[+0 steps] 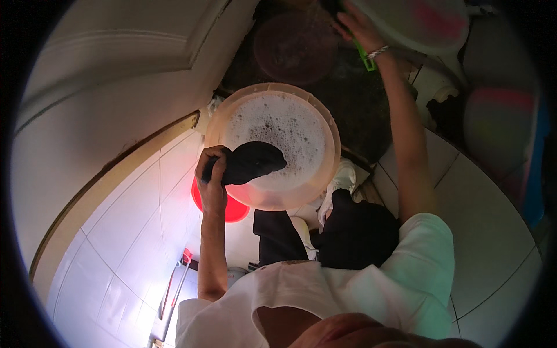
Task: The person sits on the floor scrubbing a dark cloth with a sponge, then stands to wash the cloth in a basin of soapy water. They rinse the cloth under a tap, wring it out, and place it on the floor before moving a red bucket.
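My left hand [213, 165] grips a black cloth item [254, 163], perhaps a sock or folded garment, and holds it over the near left rim of a pale orange plastic basin [272, 200]. White suds [283, 126] cover the water in it. At the top, my right hand [359, 28] reaches far forward, with a green plastic handle-like piece [365, 56] running out from under the palm. A dark shape adjoins those fingers, but blur and shadow hide what it is.
A red basin [235, 211] sits partly beneath the orange one. Beyond lies a dim round basin [296, 48] on dark floor. A whitish tub [417, 21] stands by my right forearm. A white panelled door [109, 82] is at left, and long-handled tools [174, 287] lean at lower left.
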Demonstrator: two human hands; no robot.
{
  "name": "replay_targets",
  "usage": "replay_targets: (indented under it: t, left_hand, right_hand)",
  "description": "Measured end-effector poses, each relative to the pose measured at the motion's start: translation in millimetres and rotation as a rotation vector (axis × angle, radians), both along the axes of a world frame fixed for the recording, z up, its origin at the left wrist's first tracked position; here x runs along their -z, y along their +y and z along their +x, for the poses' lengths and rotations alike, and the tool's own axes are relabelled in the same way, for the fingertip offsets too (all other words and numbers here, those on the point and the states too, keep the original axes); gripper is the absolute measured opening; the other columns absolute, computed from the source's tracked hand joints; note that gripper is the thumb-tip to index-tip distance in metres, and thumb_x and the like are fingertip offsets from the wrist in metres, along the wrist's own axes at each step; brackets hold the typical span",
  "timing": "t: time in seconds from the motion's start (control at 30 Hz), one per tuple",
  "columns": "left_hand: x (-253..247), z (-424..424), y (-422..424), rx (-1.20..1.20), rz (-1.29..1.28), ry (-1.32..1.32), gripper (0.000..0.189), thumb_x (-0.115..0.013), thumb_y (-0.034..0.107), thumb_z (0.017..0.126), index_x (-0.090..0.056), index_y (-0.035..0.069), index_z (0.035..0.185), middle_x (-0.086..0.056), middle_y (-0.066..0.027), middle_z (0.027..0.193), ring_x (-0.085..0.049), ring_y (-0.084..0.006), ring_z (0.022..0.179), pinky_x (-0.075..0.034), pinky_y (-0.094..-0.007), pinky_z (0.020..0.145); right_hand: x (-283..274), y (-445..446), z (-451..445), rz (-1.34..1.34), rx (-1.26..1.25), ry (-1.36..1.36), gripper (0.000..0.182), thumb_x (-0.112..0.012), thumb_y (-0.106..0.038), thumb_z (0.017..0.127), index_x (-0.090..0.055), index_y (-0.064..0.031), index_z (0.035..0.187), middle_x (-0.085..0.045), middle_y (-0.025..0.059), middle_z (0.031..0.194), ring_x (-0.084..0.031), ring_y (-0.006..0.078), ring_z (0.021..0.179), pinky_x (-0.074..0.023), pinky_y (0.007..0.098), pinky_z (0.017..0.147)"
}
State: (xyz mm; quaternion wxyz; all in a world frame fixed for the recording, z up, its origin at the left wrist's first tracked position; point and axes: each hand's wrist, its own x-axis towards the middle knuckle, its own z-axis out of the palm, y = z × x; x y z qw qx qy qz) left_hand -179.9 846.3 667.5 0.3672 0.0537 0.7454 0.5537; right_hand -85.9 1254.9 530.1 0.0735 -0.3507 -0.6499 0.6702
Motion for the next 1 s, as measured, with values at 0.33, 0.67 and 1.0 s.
replay_targets:
  t: [0.33, 0.67, 1.0]
  left_hand:
    - [5, 4, -43, -0.060, -0.073, -0.044, 0.008, -0.050, 0.007, 0.078, -0.051, 0.002, 0.084, -0.055, -0.0064, 0.089, -0.048, -0.0144, 0.084, -0.037, -0.0249, 0.081]
    - [-13, 2, -8, 0.002, -0.079, -0.078, 0.008, -0.051, 0.004, 0.075, -0.051, 0.002, 0.083, -0.055, -0.0080, 0.090, -0.048, -0.0154, 0.085, -0.037, -0.0256, 0.081]
    - [-2, 9, -10, 0.062, -0.104, -0.055, 0.008, -0.053, 0.005, 0.074, -0.051, 0.002, 0.082, -0.054, -0.0065, 0.091, -0.048, -0.0140, 0.084, -0.036, -0.0252, 0.080]
  right_hand:
    - [84, 191, 115, 0.930, -0.021, -0.683, 0.056, -0.056, -0.023, 0.086, -0.031, -0.0105, 0.135, -0.055, 0.0089, 0.103, -0.053, 0.0199, 0.075, -0.0449, 0.0363, 0.068]
    - [116, 187, 74, 1.057, -0.163, -0.535, 0.049, -0.057, -0.020, 0.085, -0.040, -0.0086, 0.129, -0.058, 0.0105, 0.098, -0.054, 0.0194, 0.068, -0.0446, 0.0352, 0.061]
    - [136, 219, 68, 1.135, -0.267, -0.108, 0.036, -0.060, -0.018, 0.081, -0.053, -0.0057, 0.114, -0.061, 0.0124, 0.090, -0.057, 0.0209, 0.064, -0.0455, 0.0342, 0.057]
